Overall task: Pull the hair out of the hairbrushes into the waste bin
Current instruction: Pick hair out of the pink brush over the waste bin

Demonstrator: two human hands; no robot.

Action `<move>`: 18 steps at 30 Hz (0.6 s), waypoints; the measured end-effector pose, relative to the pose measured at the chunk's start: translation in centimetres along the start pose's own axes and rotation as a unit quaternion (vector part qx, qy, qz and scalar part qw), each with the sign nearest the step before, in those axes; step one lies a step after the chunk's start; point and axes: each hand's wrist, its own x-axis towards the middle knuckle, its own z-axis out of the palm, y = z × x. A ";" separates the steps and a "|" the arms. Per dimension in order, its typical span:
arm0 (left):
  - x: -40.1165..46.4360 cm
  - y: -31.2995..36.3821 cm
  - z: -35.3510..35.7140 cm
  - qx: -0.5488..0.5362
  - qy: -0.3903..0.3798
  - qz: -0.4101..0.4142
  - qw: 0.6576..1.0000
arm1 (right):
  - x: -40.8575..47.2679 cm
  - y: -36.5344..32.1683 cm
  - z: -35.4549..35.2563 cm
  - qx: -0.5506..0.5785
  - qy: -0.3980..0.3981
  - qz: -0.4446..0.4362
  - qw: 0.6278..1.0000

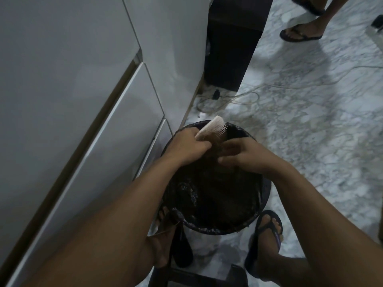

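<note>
A white hairbrush (213, 129) is held over the black-lined waste bin (263, 195), its bristles turned to the right and its head angled up and away from the body. The left hand (187, 147) is wrapped round the handle end, so that grip is closed on the brush. The right hand (240, 155) is set just beside the bristle face, fingers curled in toward a dark mass (215, 149) lying between the two hands — judged to be hair, though it cannot be separated clearly from the dark bin liner behind it. Whether the right grip has actually pinched that hair or is merely closing toward it cannot be told.

For the step to be done well, the brush should be kept steady and directly above the bin's opening, so that whatever is freed drops inside and not onto the marble floor (310, 131). The hair is best taken low, at the roots of the bristles, and drawn off along their length — outward from the pad, not across it — so that the clump lifts in one piece and bristles are not bent. The bin stands on the floor between the person's sandalled feet (269, 226), against white cabinet doors (83, 100).
</note>
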 end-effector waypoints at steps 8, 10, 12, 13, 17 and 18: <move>-0.2 0.1 0.0 -0.029 0.006 -0.031 0.999 | -0.1 0.1 -0.5 -0.027 0.036 -0.033 0.998; 0.0 0.1 -0.1 -0.005 0.039 -0.042 0.998 | -0.3 0.1 -0.7 -0.027 0.030 -0.036 0.999; 0.1 -0.2 -0.2 0.013 0.068 -0.055 0.996 | -0.5 0.1 -0.9 -0.035 0.012 -0.036 0.999; 0.3 -0.4 -0.3 0.017 0.078 -0.061 0.995 | -0.6 0.1 -1.1 -0.043 0.002 -0.034 0.998; 0.5 -0.8 -1.0 -0.003 0.121 -0.074 0.990 | -0.8 0.3 -1.8 -0.101 -0.019 -0.015 0.995; 0.6 -0.9 -1.3 -0.017 0.139 -0.078 0.987 | -0.8 0.5 -1.8 -0.123 -0.022 -0.009 0.992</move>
